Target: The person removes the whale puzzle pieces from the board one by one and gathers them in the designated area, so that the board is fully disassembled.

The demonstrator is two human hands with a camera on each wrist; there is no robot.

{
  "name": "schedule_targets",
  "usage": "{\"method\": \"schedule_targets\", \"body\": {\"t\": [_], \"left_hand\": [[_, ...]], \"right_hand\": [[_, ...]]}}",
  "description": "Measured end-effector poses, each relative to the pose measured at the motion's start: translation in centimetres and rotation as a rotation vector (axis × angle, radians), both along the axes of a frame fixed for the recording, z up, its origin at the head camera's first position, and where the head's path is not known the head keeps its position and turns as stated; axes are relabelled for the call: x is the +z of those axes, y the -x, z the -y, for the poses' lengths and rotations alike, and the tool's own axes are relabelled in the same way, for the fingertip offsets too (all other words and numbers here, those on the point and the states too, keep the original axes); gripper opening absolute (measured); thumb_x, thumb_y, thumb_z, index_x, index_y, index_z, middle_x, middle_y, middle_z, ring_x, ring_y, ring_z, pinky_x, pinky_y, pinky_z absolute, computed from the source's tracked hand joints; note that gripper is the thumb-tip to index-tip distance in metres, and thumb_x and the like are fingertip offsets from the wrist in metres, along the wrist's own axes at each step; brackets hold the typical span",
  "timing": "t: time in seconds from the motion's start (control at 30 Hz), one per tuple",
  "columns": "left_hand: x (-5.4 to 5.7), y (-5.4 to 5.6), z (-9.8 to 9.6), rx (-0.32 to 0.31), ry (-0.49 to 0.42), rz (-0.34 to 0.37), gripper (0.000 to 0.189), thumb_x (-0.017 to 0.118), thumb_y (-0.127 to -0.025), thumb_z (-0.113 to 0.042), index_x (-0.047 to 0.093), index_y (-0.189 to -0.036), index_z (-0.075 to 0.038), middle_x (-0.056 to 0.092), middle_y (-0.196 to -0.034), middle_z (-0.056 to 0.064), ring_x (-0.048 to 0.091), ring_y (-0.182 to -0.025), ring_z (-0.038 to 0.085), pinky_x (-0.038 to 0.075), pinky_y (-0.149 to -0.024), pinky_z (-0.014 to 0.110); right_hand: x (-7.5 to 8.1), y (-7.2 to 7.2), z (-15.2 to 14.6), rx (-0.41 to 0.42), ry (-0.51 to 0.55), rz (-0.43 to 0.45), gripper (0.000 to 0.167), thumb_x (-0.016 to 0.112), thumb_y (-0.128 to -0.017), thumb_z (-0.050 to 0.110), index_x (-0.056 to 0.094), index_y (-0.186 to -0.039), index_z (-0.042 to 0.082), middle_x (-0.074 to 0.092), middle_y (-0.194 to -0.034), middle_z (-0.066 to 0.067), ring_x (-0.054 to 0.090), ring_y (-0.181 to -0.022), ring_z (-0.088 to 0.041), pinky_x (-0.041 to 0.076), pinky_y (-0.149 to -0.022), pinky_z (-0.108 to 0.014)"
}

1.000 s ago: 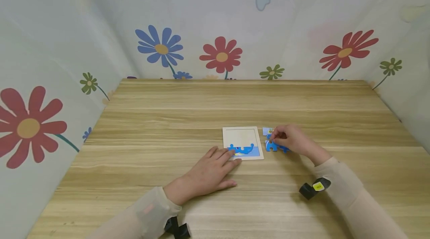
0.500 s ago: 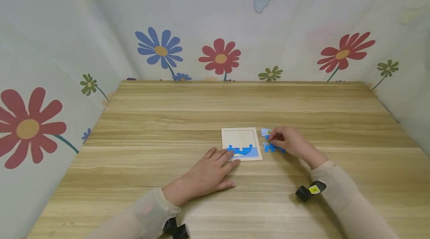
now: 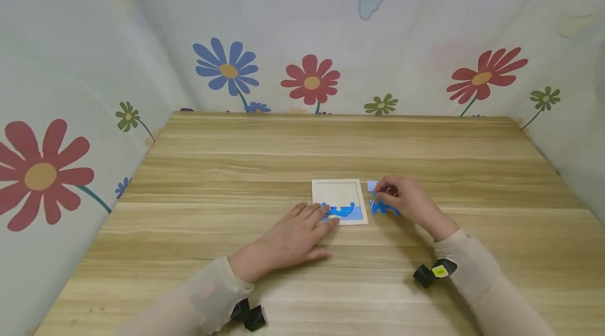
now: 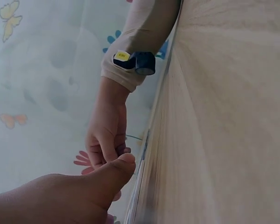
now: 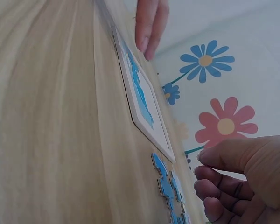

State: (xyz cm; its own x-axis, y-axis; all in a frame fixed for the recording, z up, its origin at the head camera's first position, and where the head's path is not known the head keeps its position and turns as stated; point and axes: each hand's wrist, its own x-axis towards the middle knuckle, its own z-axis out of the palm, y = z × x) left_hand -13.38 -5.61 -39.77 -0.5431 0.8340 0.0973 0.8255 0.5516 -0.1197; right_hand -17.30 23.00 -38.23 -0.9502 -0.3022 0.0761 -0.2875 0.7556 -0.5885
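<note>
A square wooden puzzle board (image 3: 337,191) lies mid-table, its lower part filled with blue pieces (image 3: 346,212) and its upper part bare wood. My left hand (image 3: 290,236) lies flat at the board's lower left corner, fingertips on that edge and over some of the fitted pieces. Loose blue jigsaw pieces (image 3: 378,207) are grouped just right of the board. Over them is my right hand (image 3: 408,199), thumb and forefinger close together. In the right wrist view the right hand's fingers (image 5: 210,186) curl loosely above the pieces, with nothing visible between thumb and forefinger.
The wood-grain table (image 3: 236,152) stretches out around the board. Behind it and at both sides hangs a white cloth (image 3: 156,21) printed with flowers and a butterfly. A black wrist camera (image 3: 432,273) sits at the right cuff.
My right hand has shifted slightly left over the loose pieces, covering them differently. The left hand has barely moved and the board stays in place.
</note>
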Motion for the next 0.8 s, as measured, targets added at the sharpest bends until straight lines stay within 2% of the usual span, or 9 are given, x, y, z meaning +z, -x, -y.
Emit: {"method": "schedule_targets", "body": {"t": [0.17,0.37,0.53,0.8], "left_hand": [[0.5,0.3,-0.5,0.007,-0.007,0.007,0.066,0.046,-0.093,-0.06,0.044,-0.144,-0.017,0.044,-0.148,0.012,0.044,-0.135,0.027,0.036,-0.112,0.045],[0.3,0.7,-1.1,-0.012,-0.031,-0.032,0.066,0.049,-0.093,-0.058,0.045,-0.143,-0.015,0.046,-0.146,0.011,0.046,-0.133,0.026,0.038,-0.11,0.043],[-0.1,1.1,-1.6,-0.029,-0.029,-0.022,0.066,0.047,-0.093,-0.059,0.045,-0.142,-0.014,0.048,-0.145,0.01,0.046,-0.133,0.025,0.037,-0.111,0.041],[-0.4,1.1,-1.9,-0.037,-0.032,-0.013,0.064,0.045,-0.094,-0.059,0.047,-0.141,-0.015,0.048,-0.144,0.01,0.047,-0.132,0.025,0.037,-0.11,0.041]], "right_hand": [[0.0,-0.3,0.6,0.028,0.038,-0.011,0.007,0.066,-0.087,0.005,0.068,-0.093,0.001,0.067,-0.085,-0.008,0.058,-0.073,-0.013,0.048,-0.065,-0.022],[-0.3,-0.4,1.3,0.061,0.058,-0.025,0.01,0.067,-0.087,0.004,0.069,-0.095,0.0,0.068,-0.085,-0.008,0.058,-0.073,-0.011,0.049,-0.065,-0.021],[-0.6,-0.5,2.1,0.091,0.042,-0.021,0.012,0.067,-0.087,0.007,0.069,-0.098,0.002,0.067,-0.086,-0.006,0.059,-0.074,-0.011,0.049,-0.068,-0.025],[-0.6,-1.0,3.1,0.089,-0.011,-0.033,0.014,0.068,-0.087,0.011,0.069,-0.099,0.005,0.065,-0.084,-0.003,0.058,-0.074,-0.01,0.047,-0.067,-0.025]]}}
